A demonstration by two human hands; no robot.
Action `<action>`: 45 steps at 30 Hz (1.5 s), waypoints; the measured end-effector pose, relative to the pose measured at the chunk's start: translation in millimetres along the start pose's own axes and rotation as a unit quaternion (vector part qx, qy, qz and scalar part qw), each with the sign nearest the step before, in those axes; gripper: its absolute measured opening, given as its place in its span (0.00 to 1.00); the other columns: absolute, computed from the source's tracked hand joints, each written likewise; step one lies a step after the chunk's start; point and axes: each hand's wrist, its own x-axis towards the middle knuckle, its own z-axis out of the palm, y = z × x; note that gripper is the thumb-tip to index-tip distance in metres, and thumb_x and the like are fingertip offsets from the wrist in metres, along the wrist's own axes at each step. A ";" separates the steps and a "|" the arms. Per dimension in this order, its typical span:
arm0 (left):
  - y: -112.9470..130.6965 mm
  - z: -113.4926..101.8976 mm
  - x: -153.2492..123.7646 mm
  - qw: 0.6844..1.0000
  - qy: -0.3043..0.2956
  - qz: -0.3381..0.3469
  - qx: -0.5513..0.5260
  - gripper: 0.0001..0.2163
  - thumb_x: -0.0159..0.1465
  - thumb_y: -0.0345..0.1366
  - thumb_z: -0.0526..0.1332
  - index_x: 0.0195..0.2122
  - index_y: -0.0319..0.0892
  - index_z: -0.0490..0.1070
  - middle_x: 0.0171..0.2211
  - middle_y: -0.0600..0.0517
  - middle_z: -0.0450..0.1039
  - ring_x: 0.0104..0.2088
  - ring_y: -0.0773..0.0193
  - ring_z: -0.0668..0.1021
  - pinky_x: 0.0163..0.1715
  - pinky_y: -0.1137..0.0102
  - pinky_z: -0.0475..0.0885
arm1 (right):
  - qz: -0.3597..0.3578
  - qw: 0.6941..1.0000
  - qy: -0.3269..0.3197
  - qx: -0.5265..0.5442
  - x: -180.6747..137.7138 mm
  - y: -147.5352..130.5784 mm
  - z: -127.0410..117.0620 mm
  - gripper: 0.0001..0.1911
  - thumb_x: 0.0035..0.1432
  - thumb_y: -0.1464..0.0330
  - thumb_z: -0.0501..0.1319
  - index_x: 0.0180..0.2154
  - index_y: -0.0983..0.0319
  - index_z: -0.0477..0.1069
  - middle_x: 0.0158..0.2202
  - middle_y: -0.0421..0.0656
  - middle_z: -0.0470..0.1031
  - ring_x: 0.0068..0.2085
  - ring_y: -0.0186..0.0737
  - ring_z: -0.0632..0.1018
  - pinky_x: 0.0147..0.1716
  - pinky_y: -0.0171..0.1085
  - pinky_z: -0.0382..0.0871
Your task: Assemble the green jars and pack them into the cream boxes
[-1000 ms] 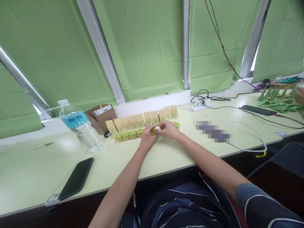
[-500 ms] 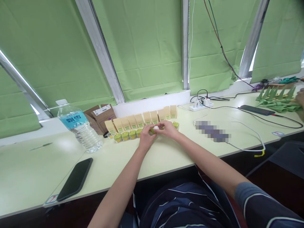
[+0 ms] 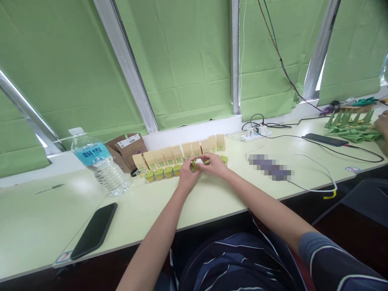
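Note:
My left hand (image 3: pixel 188 176) and my right hand (image 3: pixel 214 163) meet on the pale desk (image 3: pixel 212 198), fingers pinched together round one small green jar with a white top (image 3: pixel 197 163). To the left of my hands stands a short row of small green jars (image 3: pixel 160 173). Behind them runs a row of several small tan boxes with green labels (image 3: pixel 182 152). One more green jar (image 3: pixel 224 159) shows just right of my right hand.
A water bottle (image 3: pixel 98 161) and brown cartons (image 3: pixel 127 145) stand at the left, a black phone (image 3: pixel 93 230) lies near the front edge. At the right are a power strip (image 3: pixel 256 134), cables, another phone (image 3: pixel 325 140), green cones (image 3: pixel 351 125) and another person's hand (image 3: pixel 382 123).
My hands stay closed on the small jar and have barely shifted. The view has drifted slightly.

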 end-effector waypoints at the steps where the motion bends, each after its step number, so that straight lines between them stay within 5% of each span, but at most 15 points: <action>1: -1.7 0.5 0.6 1.000 0.001 0.001 0.004 0.17 0.57 0.33 0.67 0.48 0.44 0.72 0.45 0.47 0.77 0.44 0.57 0.79 0.45 0.62 0.74 | 0.003 1.000 0.007 0.010 0.1 -0.3 -0.5 0.15 0.53 0.64 0.67 0.42 0.62 0.78 0.41 0.45 0.80 0.37 0.40 0.81 0.39 0.37 0.77; 8: -11.0 -0.1 1.6 0.999 0.037 -0.028 -0.002 0.19 0.56 0.34 0.68 0.49 0.44 0.72 0.45 0.48 0.76 0.43 0.58 0.78 0.45 0.62 0.74 | 0.013 0.992 0.090 0.083 2.0 1.8 -5.9 0.13 0.54 0.63 0.66 0.41 0.62 0.77 0.38 0.45 0.81 0.40 0.40 0.81 0.38 0.36 0.79; 24: -4.7 -2.5 0.3 0.998 0.021 0.043 0.037 0.17 0.57 0.34 0.68 0.48 0.44 0.72 0.43 0.48 0.76 0.43 0.58 0.77 0.42 0.64 0.74 | 0.012 0.998 -0.006 0.055 1.1 8.2 -3.4 0.12 0.57 0.62 0.65 0.42 0.60 0.75 0.41 0.43 0.81 0.39 0.40 0.82 0.41 0.38 0.76; 45: -3.0 -6.0 -2.3 0.998 -0.007 0.053 0.042 0.17 0.55 0.32 0.69 0.47 0.44 0.73 0.43 0.48 0.76 0.45 0.57 0.77 0.45 0.62 0.74 | 0.024 0.998 -0.041 0.043 -0.3 8.2 -4.5 0.13 0.53 0.59 0.66 0.35 0.61 0.72 0.33 0.41 0.79 0.35 0.39 0.80 0.34 0.35 0.71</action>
